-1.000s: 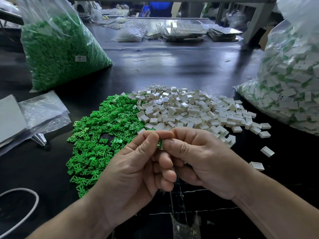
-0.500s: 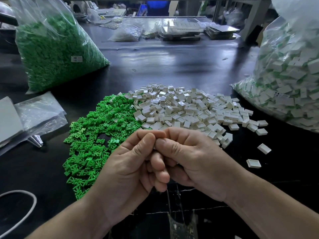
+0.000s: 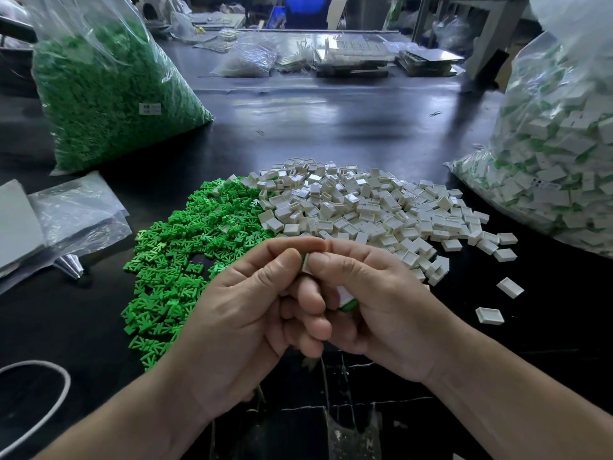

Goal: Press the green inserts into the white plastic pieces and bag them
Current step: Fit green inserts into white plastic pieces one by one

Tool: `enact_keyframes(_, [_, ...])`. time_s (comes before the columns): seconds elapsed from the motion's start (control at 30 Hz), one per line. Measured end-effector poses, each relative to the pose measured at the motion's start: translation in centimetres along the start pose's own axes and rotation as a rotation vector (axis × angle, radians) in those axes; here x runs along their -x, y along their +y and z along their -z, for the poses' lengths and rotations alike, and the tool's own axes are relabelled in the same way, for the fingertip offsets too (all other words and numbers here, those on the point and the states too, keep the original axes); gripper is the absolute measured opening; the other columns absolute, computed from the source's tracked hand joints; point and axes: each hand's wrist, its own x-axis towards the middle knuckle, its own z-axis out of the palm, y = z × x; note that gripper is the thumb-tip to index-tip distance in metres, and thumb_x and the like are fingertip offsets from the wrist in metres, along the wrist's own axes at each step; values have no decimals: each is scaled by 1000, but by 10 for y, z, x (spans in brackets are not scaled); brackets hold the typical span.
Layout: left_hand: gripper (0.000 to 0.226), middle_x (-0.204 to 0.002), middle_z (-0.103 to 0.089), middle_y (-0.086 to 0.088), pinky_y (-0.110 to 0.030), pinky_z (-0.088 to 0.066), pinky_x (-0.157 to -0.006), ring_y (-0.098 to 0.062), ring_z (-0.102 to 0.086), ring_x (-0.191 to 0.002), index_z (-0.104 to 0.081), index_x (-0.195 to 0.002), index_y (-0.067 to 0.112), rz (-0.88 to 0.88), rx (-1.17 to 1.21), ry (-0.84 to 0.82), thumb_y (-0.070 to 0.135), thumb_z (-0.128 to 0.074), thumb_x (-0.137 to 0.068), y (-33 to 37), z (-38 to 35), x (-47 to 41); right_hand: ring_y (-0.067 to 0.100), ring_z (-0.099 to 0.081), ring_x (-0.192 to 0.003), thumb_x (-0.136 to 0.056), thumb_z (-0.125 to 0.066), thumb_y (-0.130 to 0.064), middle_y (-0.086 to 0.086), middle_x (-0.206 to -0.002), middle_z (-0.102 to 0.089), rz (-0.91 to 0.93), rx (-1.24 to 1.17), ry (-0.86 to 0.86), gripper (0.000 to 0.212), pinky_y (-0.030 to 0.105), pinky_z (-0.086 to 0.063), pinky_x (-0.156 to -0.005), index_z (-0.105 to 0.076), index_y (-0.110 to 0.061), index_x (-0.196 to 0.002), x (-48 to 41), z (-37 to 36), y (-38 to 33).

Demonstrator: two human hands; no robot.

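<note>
A heap of loose green inserts (image 3: pixel 185 257) lies left of centre on the black table, touching a heap of white plastic pieces (image 3: pixel 371 210) to its right. In front of both heaps my left hand (image 3: pixel 245 313) and my right hand (image 3: pixel 381 307) meet thumb to thumb and pinch one small white piece with a green insert (image 3: pixel 304 263) between them. A second white and green piece (image 3: pixel 346 300) shows inside my right palm. Curled fingers hide most of both pieces.
A big clear bag of green inserts (image 3: pixel 99 94) stands at the back left. A big clear bag of white pieces with green inserts (image 3: pixel 557 154) fills the right side. Flat empty plastic bags (image 3: pixel 73 210) lie at the left, a white cord (image 3: pixel 39 393) at bottom left. Trays clutter the far edge.
Both hands stay pressed together in about the same spot. The piece's edge shows again between the thumbs, and a second piece is now visible in my right palm.
</note>
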Motion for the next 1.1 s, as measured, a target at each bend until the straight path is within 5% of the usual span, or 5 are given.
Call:
enact_keyframes(0.27, [10, -70, -69, -1, -23, -51, -50, -13, -65, -58, -68, -92, 34, -218, -987, 418, 37, -58, -91, 18, 24, 0, 9, -50, -44, -78, -73, -24, 5, -73, -57, 30, -433, 71, 19, 16, -38, -32, -56, -14, -78, 1, 33, -19])
enact_keyframes(0.37, [36, -80, -60, 21, -12, -45, -58, 4, -58, -68, -59, -101, 44, -232, -1619, 385, 68, -44, -78, 15, 29, 3, 9, -44, -42, -90, -68, -20, 2, -68, -58, -26, 48, 290, 10, 17, -33, -31, -66, -15, -81, 2, 39, -21])
enact_keyframes(0.5, [67, -99, -59, 16, -27, -46, -71, -6, -55, -86, -60, -113, 36, -176, -2012, 289, 80, -28, -75, 3, 24, 3, -4, -58, -61, -92, -69, -39, -17, -68, -59, -61, 1225, 413, 22, 9, -42, -54, -69, -36, -114, 7, 37, -15])
enact_keyframes(0.63, [50, -93, -63, 10, -32, -48, -72, -15, -60, -83, -66, -103, 30, -185, -2140, 268, 68, -47, -76, 0, 23, -1, 16, -61, -95, -92, -60, -55, -12, -94, -66, -192, 1650, 320, 41, 35, -52, -80, -51, -41, -130, 2, 22, -7])
enact_keyframes(1.1, [12, -72, -57, 6, -32, -42, -59, -17, -54, -63, -60, -81, 19, -367, -2078, 290, 26, -56, -90, 0, 27, -5, 19, -59, -75, -106, -39, -36, -3, -80, -63, -12, 1649, 245, 25, 38, -50, -72, -59, -22, -105, 4, 26, -6])
